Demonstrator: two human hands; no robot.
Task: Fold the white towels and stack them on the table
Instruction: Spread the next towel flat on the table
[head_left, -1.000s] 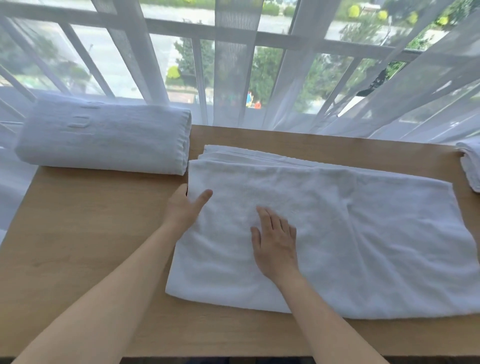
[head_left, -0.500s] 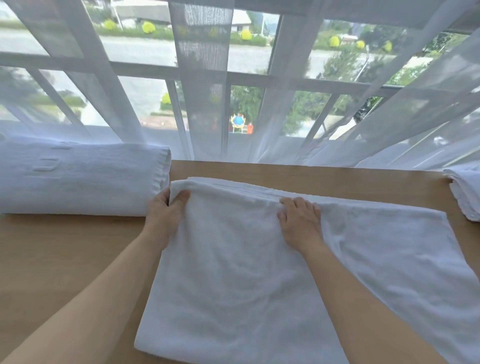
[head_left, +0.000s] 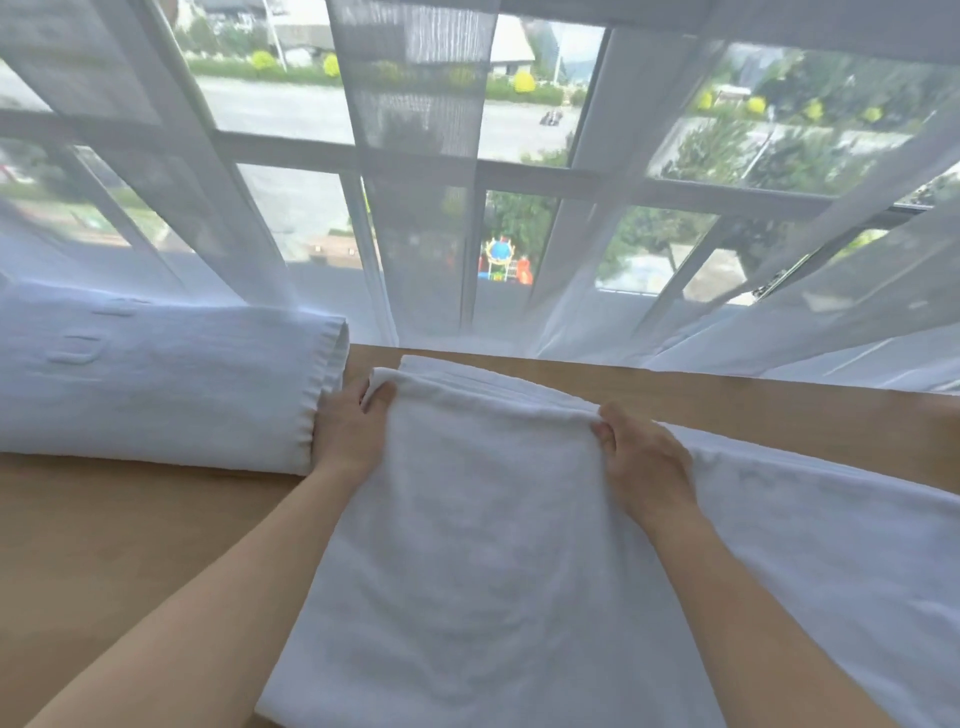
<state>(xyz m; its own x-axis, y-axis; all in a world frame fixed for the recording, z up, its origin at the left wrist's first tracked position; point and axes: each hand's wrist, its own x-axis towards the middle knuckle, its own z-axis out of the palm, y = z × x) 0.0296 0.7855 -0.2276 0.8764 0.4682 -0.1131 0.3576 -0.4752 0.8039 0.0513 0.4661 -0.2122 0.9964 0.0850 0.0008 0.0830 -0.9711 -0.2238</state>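
Note:
A large white towel (head_left: 493, 545) lies folded in layers across the wooden table (head_left: 130, 545), reaching from the middle to the right edge of view. My left hand (head_left: 345, 428) grips its far left corner, thumb on top of the cloth. My right hand (head_left: 641, 460) pinches the far edge of the same towel about a third of the way along. Both forearms stretch out over the table and the towel. A folded white towel (head_left: 156, 384) sits at the back left, right beside my left hand.
Sheer white curtains (head_left: 415, 234) hang along the table's far edge in front of a window. Bare wood shows at the front left and in a strip (head_left: 727, 400) behind the towel on the right.
Both hands slid from the towel's middle to its far edge and took hold of it. The view tilted up, so the table sits lower in frame.

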